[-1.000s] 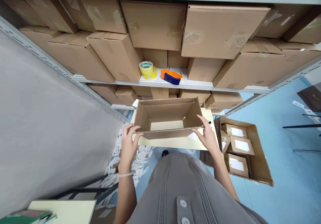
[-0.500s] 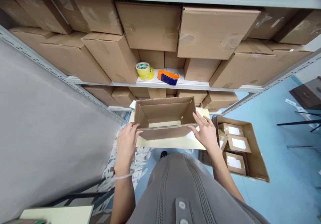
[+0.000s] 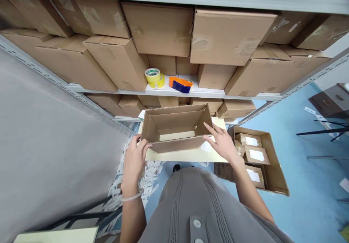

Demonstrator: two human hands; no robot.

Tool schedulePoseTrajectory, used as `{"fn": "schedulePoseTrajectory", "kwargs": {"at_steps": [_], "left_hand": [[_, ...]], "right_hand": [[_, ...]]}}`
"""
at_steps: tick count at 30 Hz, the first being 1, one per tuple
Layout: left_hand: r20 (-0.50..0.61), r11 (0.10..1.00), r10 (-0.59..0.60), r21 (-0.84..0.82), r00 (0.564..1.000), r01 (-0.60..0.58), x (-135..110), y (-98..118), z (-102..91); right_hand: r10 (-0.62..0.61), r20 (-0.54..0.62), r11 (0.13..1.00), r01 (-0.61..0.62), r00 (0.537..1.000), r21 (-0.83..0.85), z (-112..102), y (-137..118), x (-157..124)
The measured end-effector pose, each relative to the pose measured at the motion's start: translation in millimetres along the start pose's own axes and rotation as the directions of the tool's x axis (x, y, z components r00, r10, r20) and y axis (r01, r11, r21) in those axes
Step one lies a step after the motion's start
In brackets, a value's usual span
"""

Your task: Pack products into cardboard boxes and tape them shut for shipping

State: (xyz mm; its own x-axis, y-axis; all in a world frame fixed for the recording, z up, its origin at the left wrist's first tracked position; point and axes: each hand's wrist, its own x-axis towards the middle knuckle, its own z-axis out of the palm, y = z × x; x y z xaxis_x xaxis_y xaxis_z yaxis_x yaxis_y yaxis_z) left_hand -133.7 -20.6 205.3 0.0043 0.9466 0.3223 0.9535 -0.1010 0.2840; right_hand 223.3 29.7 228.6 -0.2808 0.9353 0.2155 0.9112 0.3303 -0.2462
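Observation:
An open-topped cardboard box [image 3: 177, 145] stands on a small pale table [image 3: 185, 156] in front of me, with no flaps raised above its rim. Through its open bottom a strip of the pale tabletop shows. My left hand [image 3: 135, 154] grips the box's near left corner, thumb along the front wall and fingers curled round the side. At the near right corner, my right hand [image 3: 224, 145] holds the rim, its thumb at the front wall and its index finger reaching over the edge.
Shelves ahead hold many closed cartons [image 3: 163, 28], tape rolls [image 3: 154, 76] and an orange and dark blue band [image 3: 181, 84]. A large carton [image 3: 276, 163] with several labelled boxes stands right of the table. Paper scraps [image 3: 149, 177] litter the floor at left, beside a grey wall [image 3: 54, 145].
The box has turned slightly, its left end coming a little nearer me. My right index finger now reaches further over the rim. The whole view has shifted slightly.

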Motion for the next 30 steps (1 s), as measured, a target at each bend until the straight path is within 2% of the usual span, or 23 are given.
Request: {"fn": "schedulePoseTrajectory", "kwargs": {"at_steps": [2,6,8,13,17,19,24,30], "left_hand": [[-0.020,1.000,-0.013,-0.026,1.000,0.012,-1.9,-0.4,2.5],[-0.050,1.000,-0.020,-0.025,0.999,0.018,-4.9,-0.2,5.5],[-0.054,0.999,-0.026,-0.021,0.998,0.025,-6.1,-0.1,6.0],[-0.069,0.997,-0.036,-0.064,0.997,0.031,-9.2,-1.1,9.0],[-0.086,0.991,-0.026,-0.130,0.996,0.015,-13.5,-1.9,15.9],[-0.067,0.984,-0.026,-0.180,0.997,0.014,-17.0,-2.2,20.2],[-0.072,0.958,-0.046,-0.286,0.996,0.024,-24.1,-5.3,27.2],[-0.023,0.950,-0.066,-0.308,0.998,0.055,-15.5,-11.0,23.4]], "right_hand": [[-0.006,0.038,0.996,0.003,0.999,0.088,-15.4,9.5,12.8],[0.036,-0.047,0.985,-0.027,0.998,0.169,-34.3,28.1,66.7],[0.034,-0.009,0.995,-0.033,0.999,0.097,-29.8,32.9,100.4],[-0.003,0.235,0.991,0.034,0.972,-0.130,1.3,25.1,164.0],[0.039,0.232,0.977,0.012,0.972,-0.212,15.1,20.5,188.0],[0.055,0.232,0.984,-0.013,0.971,-0.178,17.6,24.0,198.2],[0.093,0.326,0.996,-0.088,0.941,-0.031,25.4,34.5,224.3],[0.083,0.347,0.992,-0.111,0.934,0.063,33.3,38.1,235.7]]}}
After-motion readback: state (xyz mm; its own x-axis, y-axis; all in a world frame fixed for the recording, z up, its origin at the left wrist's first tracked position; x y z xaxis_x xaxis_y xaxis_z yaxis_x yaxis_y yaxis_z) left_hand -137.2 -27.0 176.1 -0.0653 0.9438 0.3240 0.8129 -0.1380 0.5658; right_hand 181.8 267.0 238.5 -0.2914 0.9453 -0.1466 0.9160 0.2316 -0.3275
